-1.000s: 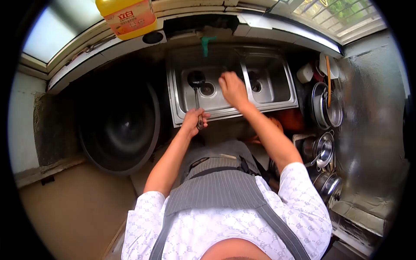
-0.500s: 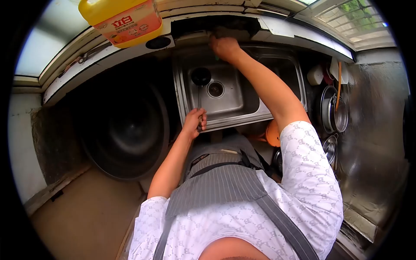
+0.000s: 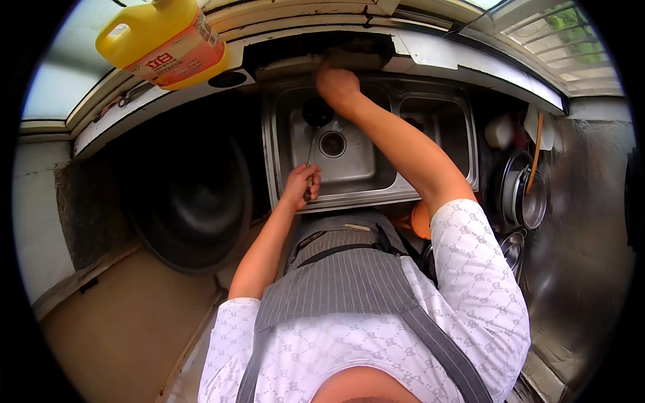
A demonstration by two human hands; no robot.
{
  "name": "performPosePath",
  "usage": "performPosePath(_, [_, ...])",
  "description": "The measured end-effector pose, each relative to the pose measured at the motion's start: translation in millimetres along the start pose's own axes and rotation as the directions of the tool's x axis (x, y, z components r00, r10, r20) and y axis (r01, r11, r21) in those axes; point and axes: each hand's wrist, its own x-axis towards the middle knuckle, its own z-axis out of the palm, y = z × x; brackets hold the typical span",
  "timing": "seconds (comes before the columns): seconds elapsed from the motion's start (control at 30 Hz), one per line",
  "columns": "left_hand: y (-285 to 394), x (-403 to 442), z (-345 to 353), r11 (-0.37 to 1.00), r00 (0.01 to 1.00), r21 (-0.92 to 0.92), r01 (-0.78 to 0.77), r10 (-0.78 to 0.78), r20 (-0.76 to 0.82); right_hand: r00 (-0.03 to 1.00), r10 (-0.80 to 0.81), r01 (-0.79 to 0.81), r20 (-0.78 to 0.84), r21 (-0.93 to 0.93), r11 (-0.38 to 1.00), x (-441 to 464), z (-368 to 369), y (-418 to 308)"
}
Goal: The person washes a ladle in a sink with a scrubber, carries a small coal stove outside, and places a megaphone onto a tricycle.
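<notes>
My left hand [image 3: 300,186] is closed around the handle of a ladle [image 3: 317,113] at the front rim of the sink. Its dark round bowl hangs over the left basin of the stainless steel sink [image 3: 356,198], close to the drain [image 3: 332,144]. My right hand [image 3: 338,88] reaches over the sink to its back edge, fingers curled in front of a dark gap. Whatever those fingers grip is lost in shadow.
A large dark wok [image 3: 195,201] stands left of the sink. On the ledge behind sits a yellow jug [image 3: 181,57]. Metal bowls [image 3: 534,205] are stacked on the right, with an orange container [image 3: 421,219] under the sink's front edge.
The view has shifted slightly. My right hand has moved a little left and down along the sink's back edge, nearer the ladle's bowl. My left hand still grips the handle.
</notes>
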Motion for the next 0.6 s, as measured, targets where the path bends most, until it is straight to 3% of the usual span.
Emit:
performPosePath(0.07, [-2.3, 4.1, 5.0, 1.0, 1.0, -0.003, 0.002, -0.002, -0.031, 0.999, -0.034, 0.037, -0.024, 0.106, 0.994, -1.9, -5.3, 2.3])
performPosePath(0.4, [-11.6, 16.5, 25.2, 0.998, 0.992, 0.049, -0.034, 0.039, -0.116, 0.998, -0.056, 0.058, -0.018, 0.134, 0.989, 0.2, -2.3, 2.5])
performPosePath(0.6, [-14.6, 21.1, 29.5, 0.999, 0.995, -0.023, -0.036, 0.033, -0.096, 0.994, -0.005, -0.016, 0.105, 0.195, 0.981, -6.1, -23.8, 9.2])
